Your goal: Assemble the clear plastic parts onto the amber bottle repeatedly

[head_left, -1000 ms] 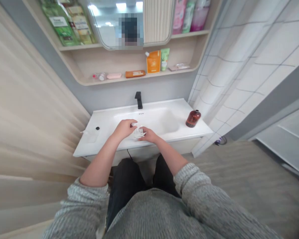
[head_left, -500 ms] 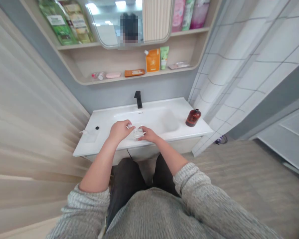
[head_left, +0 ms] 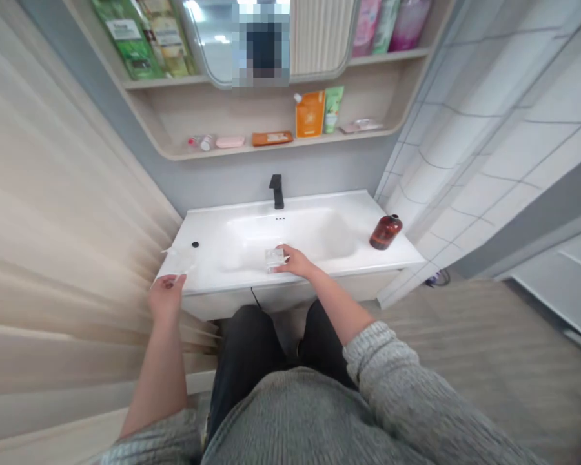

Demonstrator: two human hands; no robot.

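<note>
**You're resting your right hand (head_left: 296, 262) on a clear packet (head_left: 275, 258) at the sink (head_left: 329, 200)**

You're touching the packet with your right fingertips, hand unclenched; whether you're actually gripping it, I can't tell. The packet is lying at the sink's front rim, mid-basin. You're holding your left hand (head_left: 166, 297) off the sink's front-left corner, fingers loosely curled, just below a clear film (head_left: 178, 261) lying on the sink's left deck; I can't tell if those fingers are grasping anything. An amber bottle (head_left: 386, 232) is standing on the sink's right deck, well apart from both hands. A black faucet (head_left: 277, 192) is rising behind the basin.
</note>
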